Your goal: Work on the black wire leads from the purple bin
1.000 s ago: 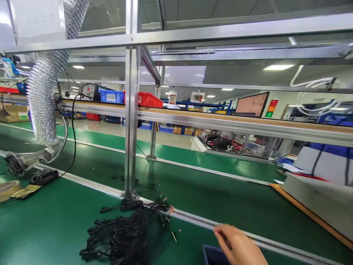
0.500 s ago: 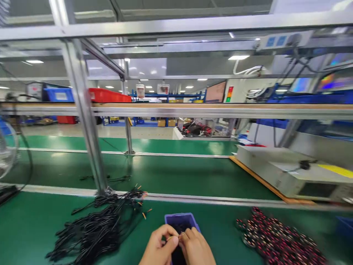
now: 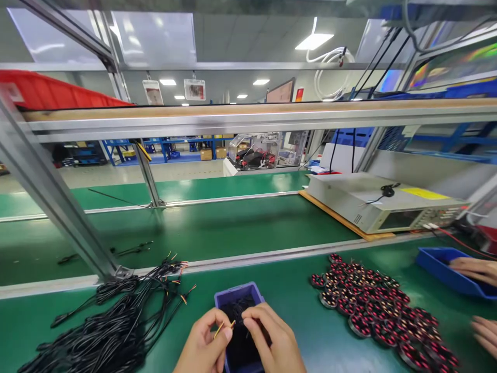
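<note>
My left hand (image 3: 204, 346) and my right hand (image 3: 272, 341) meet at the bottom centre, over a small blue box (image 3: 237, 300) filled with short black pieces. The left fingers pinch a thin wire with bare orange ends (image 3: 223, 327). The right fingers are closed in a pinch right beside that wire's tip; what they hold is too small to make out. A tangled pile of black cables (image 3: 104, 326) with orange-tipped ends lies to the left on the green bench (image 3: 295, 290).
A heap of small round red-and-black coils (image 3: 373, 308) lies to the right. Another person's hands (image 3: 476, 269) rest at a blue tray (image 3: 438, 261) at the far right. A beige instrument (image 3: 382, 202) sits beyond the green conveyor. A metal post (image 3: 58, 207) rises at left.
The view has swung right and down. My right hand came in from the lower right, the left joined it over the blue box, and the wire now shows between them.
</note>
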`<state>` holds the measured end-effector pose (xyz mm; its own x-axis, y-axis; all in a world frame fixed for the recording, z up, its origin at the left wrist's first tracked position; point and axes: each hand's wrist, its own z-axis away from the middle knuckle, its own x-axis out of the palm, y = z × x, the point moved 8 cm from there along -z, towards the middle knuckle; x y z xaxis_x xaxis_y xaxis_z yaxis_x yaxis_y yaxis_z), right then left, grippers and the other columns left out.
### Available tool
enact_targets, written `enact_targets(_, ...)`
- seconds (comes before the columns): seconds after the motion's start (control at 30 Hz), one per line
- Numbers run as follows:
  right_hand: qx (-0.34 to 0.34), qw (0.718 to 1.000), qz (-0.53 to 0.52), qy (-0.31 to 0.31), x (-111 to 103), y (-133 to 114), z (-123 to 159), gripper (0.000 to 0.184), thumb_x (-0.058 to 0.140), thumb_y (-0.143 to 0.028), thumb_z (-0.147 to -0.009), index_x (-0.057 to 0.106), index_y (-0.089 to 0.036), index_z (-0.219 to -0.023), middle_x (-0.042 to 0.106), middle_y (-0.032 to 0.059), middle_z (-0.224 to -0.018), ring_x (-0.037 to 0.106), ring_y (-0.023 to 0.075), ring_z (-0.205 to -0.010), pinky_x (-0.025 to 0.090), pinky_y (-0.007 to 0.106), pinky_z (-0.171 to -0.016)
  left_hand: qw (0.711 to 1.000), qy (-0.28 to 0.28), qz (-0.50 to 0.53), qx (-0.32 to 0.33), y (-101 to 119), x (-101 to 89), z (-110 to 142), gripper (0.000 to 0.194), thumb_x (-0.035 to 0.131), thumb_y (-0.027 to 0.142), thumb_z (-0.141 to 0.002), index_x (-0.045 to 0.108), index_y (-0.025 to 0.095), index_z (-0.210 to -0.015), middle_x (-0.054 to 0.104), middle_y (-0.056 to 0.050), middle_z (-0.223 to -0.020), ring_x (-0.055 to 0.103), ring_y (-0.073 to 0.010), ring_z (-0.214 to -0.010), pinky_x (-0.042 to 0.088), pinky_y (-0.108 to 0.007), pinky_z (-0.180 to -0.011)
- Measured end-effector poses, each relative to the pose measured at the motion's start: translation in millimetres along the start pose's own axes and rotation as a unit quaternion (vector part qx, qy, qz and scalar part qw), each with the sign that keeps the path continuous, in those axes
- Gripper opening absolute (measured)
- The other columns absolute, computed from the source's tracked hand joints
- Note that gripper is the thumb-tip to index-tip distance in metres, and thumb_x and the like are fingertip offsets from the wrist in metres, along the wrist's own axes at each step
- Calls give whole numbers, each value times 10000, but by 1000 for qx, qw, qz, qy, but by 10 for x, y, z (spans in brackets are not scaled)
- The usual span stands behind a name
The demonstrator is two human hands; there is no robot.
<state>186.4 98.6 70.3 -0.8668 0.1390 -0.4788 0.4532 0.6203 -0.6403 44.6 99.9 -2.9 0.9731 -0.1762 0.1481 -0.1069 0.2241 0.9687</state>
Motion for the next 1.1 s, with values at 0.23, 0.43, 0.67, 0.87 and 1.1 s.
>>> enact_targets(0.23,-23,1000,-17,-4,-20,-124,16,202,428,-198,-1041,604,-234,-949,662,31,-855,666,170,-763,535,229,-718,999,23,-1,42,26,19,28,557,693,726,-722,539,191,-717,330,139,-430,201,-16,-337,204,-140,-363)
enact_targets(0.43,-22,999,-21,-16,-13,-129,38,203,437,-186,-1035,606,-232,-934,658,31,-838,665,173,-753,534,230,-710,997,37,-18,59,82,6,64,552,693,710,-739,584,169,-740,362,111,-549,300,-9,-356,202,-139,-368)
enact_targets(0.67,-31,999,-16,-11,-14,-147,5,207,435,-198,-1038,607,-233,-928,662,28,-828,671,168,-738,539,220,-695,997,37,-13,70,150,13,87,544,700,691,-751,581,160,-737,387,99,-610,312,7,-371,215,-129,-373)
enact_targets(0.87,-64,998,6,-4,31,-177,33,228,441,-200,-1035,636,-222,-920,683,39,-804,686,173,-713,556,228,-652,998,40,-8,54,78,1,63,561,702,710,-731,573,165,-730,453,74,-620,364,-14,-373,206,-133,-350)
enact_targets(1.1,-44,998,-21,26,-36,-104,58,198,513,-264,-1026,680,-219,-1123,698,51,-811,687,180,-692,577,234,-636,999,26,-14,40,68,-20,62,514,692,677,-768,569,178,-751,390,101,-491,307,-37,-360,214,-153,-368)
